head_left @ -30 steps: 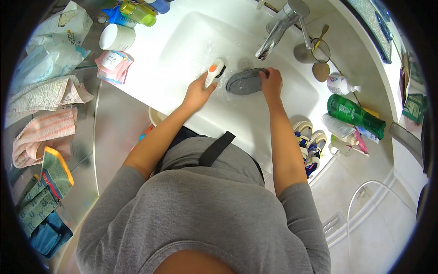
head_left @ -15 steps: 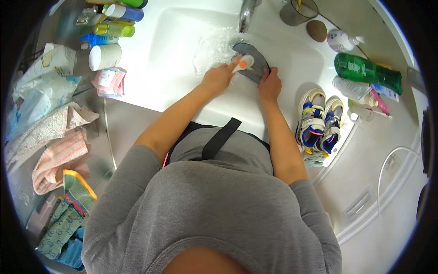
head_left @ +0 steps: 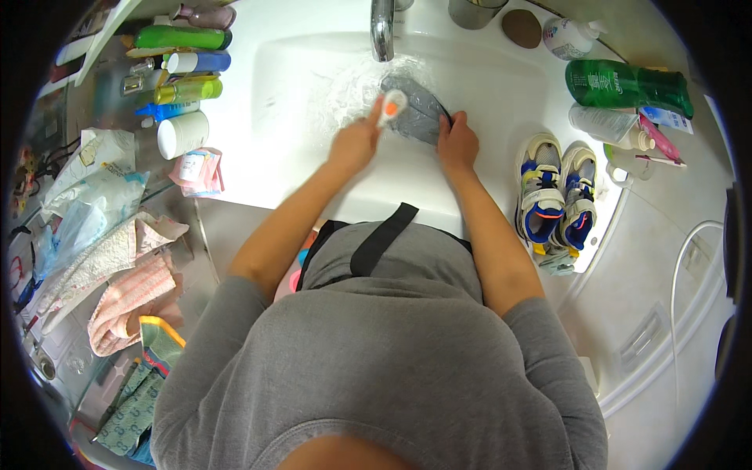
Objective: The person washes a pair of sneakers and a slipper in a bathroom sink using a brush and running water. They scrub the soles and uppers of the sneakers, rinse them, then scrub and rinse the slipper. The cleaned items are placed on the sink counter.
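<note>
A wet grey insole [head_left: 421, 113] with a dark edge lies tilted in the white sink [head_left: 274, 149], below the running tap [head_left: 382, 35]. My right hand [head_left: 458, 144] pinches its right edge. In my left hand [head_left: 354, 147] is a small white brush [head_left: 395, 102] with an orange spot, pressed against the insole's left part. The brush's bristles are hidden beneath its head. Water splashes and spreads in the basin left of the insole.
A pair of sneakers [head_left: 540, 192] stands on the right rim, near a green bottle [head_left: 603, 82] and other bottles. On the left rim are several bottles, a white jar [head_left: 182, 135] and a pink wipes pack [head_left: 198, 172]. Towels [head_left: 133, 301] hang farther left.
The view has shifted, bringing the tap farther left and lower. The brush stays on the insole, now more upright, and the insole's face shows more. Both hands keep their hold.
</note>
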Action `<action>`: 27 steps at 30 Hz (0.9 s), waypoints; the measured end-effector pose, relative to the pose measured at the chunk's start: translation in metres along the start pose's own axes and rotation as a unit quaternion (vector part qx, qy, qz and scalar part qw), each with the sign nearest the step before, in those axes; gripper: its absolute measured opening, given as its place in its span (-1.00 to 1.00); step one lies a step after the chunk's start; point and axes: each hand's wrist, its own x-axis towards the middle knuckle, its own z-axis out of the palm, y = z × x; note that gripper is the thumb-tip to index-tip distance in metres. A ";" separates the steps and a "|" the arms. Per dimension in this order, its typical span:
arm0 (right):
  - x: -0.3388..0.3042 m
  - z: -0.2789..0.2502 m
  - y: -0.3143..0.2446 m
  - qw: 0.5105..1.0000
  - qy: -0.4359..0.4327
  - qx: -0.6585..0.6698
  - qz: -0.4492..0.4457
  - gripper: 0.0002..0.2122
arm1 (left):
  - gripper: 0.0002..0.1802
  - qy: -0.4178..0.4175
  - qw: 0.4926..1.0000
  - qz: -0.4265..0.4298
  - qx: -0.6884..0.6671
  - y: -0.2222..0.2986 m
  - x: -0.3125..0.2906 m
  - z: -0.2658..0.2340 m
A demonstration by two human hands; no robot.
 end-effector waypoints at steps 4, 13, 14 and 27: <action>-0.008 0.003 0.005 0.999 0.000 0.011 -0.048 -0.75 | -0.19 -0.012 0.999 0.044 -0.029 0.038 0.000 0.024; 0.000 0.000 0.004 0.998 -0.016 0.057 0.009 -0.74 | -0.23 0.069 0.995 -0.015 -0.076 0.021 0.009 0.020; -0.001 0.005 0.007 0.998 0.001 0.054 -0.011 -0.73 | -0.23 0.045 0.996 0.021 -0.067 0.028 -0.001 0.022; -0.007 -0.001 0.010 0.998 -0.053 0.018 -0.036 -0.74 | -0.18 -0.031 0.999 0.033 0.021 0.034 0.007 0.017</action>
